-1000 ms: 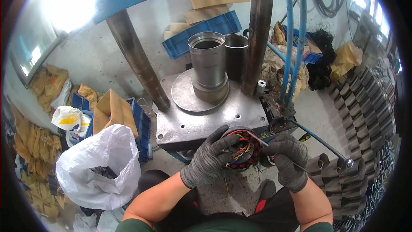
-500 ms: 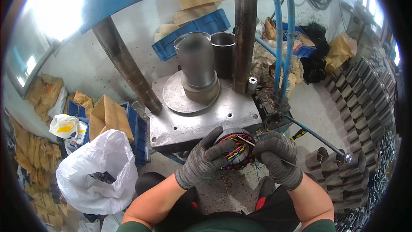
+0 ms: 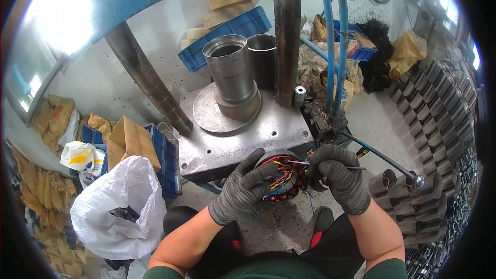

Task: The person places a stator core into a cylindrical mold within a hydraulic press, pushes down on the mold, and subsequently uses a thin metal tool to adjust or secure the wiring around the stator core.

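My left hand, in a grey knit glove, grips a motor stator by its left side. Red, yellow and blue wires bunch inside the ring, with the left fingers lying over them. In my gloved right hand is a thin metal rod, held near level between closed fingers. Its pale tip reaches over the stator's far rim; the middle of it is hidden by the glove. Just beyond the stator lies the front edge of the steel press table.
A hollow steel cylinder stands on a round plate between the press columns. A blue lever with a ball end juts out at right. Metal sleeves stack at far right. A white sack stands left.
The rod has swung from slanting to nearly level, and its tip has moved right. My right hand has turned and shifted slightly. My left hand keeps its hold on the stator.
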A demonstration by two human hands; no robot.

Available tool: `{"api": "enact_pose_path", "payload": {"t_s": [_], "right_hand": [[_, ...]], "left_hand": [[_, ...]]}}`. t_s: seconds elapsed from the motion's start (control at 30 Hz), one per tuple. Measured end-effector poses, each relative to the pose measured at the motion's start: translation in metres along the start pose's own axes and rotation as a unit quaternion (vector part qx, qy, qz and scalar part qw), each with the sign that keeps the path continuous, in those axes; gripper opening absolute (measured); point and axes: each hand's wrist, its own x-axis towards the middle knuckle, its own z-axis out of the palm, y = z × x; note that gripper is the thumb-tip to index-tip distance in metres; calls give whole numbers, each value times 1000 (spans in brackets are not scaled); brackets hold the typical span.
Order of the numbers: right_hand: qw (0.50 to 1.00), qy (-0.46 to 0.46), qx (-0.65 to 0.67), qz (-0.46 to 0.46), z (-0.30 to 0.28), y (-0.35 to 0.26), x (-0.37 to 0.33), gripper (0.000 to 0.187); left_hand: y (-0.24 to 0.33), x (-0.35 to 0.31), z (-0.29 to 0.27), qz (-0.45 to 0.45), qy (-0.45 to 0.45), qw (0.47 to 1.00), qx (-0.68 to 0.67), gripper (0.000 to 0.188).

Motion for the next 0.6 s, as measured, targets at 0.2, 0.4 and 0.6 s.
{"api": "enact_pose_path", "payload": {"t_s": [0.2, 0.4, 0.6], "right_hand": [[984, -93, 142, 48, -13, -5, 1, 30], [997, -61, -22, -43, -8, -9, 1, 27], [991, -54, -113, -46, -7, 1, -2, 16]], "left_hand": [[-9, 1, -7, 154, 3, 973, 175, 47], [-16, -13, 6, -19, 12, 1000, 13, 52], [-5, 0, -2, 72, 11, 990, 120, 53]]}}
